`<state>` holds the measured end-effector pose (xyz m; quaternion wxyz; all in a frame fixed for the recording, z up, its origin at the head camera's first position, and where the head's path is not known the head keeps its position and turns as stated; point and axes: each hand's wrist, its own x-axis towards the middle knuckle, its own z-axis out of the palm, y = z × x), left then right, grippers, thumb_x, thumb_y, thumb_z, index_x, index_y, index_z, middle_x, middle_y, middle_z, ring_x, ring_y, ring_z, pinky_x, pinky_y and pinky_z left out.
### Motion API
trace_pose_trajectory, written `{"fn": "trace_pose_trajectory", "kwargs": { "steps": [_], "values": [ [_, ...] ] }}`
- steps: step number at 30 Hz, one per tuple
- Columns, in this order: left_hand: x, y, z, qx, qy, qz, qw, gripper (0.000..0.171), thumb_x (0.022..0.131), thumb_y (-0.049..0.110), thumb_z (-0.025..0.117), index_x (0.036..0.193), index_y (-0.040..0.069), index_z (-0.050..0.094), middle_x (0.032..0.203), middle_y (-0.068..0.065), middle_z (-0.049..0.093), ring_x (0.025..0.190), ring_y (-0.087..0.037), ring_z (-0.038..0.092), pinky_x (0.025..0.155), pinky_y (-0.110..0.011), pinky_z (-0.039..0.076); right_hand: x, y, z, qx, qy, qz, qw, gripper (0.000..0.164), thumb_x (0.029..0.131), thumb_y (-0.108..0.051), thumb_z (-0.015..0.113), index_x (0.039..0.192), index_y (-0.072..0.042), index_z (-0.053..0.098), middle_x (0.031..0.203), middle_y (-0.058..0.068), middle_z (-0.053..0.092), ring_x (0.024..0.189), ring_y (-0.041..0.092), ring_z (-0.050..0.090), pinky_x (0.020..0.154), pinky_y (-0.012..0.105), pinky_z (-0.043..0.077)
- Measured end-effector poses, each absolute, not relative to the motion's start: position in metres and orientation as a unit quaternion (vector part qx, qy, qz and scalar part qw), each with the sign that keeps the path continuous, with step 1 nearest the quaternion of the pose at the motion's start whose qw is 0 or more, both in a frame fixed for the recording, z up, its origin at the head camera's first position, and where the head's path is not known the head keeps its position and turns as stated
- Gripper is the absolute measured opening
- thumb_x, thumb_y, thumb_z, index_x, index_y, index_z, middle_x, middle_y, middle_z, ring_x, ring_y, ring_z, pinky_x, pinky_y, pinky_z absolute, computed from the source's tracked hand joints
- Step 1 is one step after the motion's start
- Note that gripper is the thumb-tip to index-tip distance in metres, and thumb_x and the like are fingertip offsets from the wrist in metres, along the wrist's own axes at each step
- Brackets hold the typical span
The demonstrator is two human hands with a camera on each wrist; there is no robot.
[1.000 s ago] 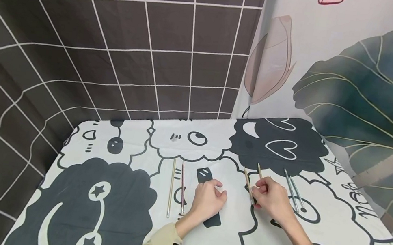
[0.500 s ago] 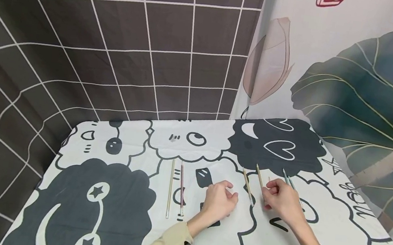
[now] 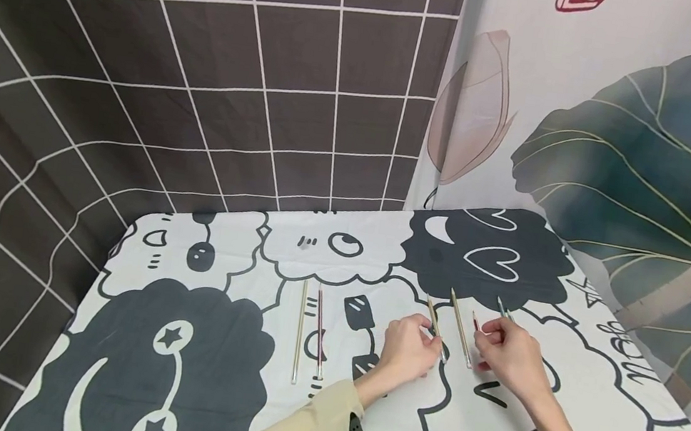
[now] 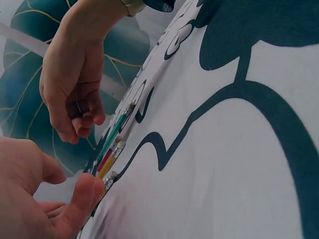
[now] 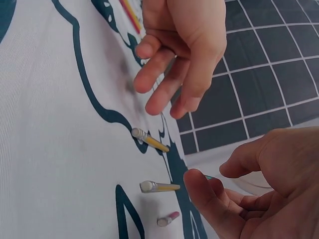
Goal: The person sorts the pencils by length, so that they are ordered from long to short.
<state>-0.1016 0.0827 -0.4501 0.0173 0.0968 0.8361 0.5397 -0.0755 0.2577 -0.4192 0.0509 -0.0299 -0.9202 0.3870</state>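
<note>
My left hand (image 3: 412, 349) hovers over the lower end of a yellow pencil (image 3: 432, 315), its fingers loosely bent and apart in the right wrist view. To the right lies a second yellow pencil (image 3: 460, 326), then a red pencil (image 3: 476, 321) whose lower part my right hand (image 3: 515, 358) covers. Thumb and fingers of the right hand stand apart, with nothing held between them. Teal pencils (image 3: 502, 307) show only their tips past the right hand; in the left wrist view they lie beside the red one. Eraser ends (image 5: 139, 133) point towards me.
Left of my left hand, another yellow pencil (image 3: 300, 332) and a dark red pencil (image 3: 321, 331) lie roughly parallel. A cloth (image 3: 219, 401) with black-and-white cartoon shapes covers the table. A dark gridded curtain (image 3: 211, 48) hangs behind, a leaf-printed one (image 3: 650, 159) at right.
Both hands have moved right. My right hand has left the second yellow pencil, uncovering it and the red one, and hides more of the teal pencils. My left hand has reached the first yellow pencil.
</note>
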Motion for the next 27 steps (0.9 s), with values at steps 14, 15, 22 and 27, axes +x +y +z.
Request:
{"fn": "trace_pose_trajectory", "kwargs": {
  "steps": [14, 15, 22, 27],
  "values": [
    [-0.108, 0.107, -0.450, 0.118, 0.889, 0.440, -0.047, 0.023, 0.079, 0.015, 0.077, 0.096, 0.001, 0.072, 0.057, 0.011, 0.063, 0.068, -0.012, 0.065, 0.065, -0.023, 0.048, -0.074, 0.270, -0.419, -0.041, -0.927, 0.367, 0.064, 0.019, 0.090, -0.004, 0.060, 0.101, 0.012, 0.058, 0.074, 0.008, 0.065, 0.053, 0.020, 0.066, 0.048, 0.026, 0.048],
    [-0.109, 0.109, -0.450, 0.116, 0.890, 0.439, -0.045, 0.024, 0.079, 0.016, 0.077, 0.097, 0.001, 0.072, 0.056, 0.011, 0.062, 0.069, -0.013, 0.066, 0.065, -0.023, 0.049, -0.074, 0.270, -0.419, -0.040, -0.927, 0.367, 0.066, 0.019, 0.090, -0.003, 0.060, 0.100, 0.012, 0.058, 0.074, 0.008, 0.065, 0.053, 0.020, 0.066, 0.048, 0.026, 0.048],
    [-0.111, 0.117, -0.451, 0.110, 0.894, 0.433, -0.032, 0.026, 0.080, 0.016, 0.078, 0.100, 0.001, 0.073, 0.053, 0.008, 0.062, 0.072, -0.018, 0.068, 0.066, -0.024, 0.050, -0.071, 0.273, -0.420, -0.045, -0.926, 0.367, 0.072, 0.017, 0.090, -0.004, 0.060, 0.099, 0.011, 0.059, 0.072, 0.007, 0.064, 0.051, 0.019, 0.066, 0.049, 0.026, 0.048],
    [-0.113, 0.123, -0.450, 0.122, 0.899, 0.419, -0.036, 0.022, 0.079, 0.017, 0.077, 0.095, 0.001, 0.073, 0.063, -0.003, 0.065, 0.066, -0.019, 0.064, 0.057, -0.024, 0.045, -0.072, 0.277, -0.421, -0.051, -0.925, 0.370, 0.069, 0.018, 0.091, -0.004, 0.059, 0.099, 0.011, 0.058, 0.071, 0.006, 0.064, 0.051, 0.019, 0.066, 0.049, 0.026, 0.049]
  ]
}}
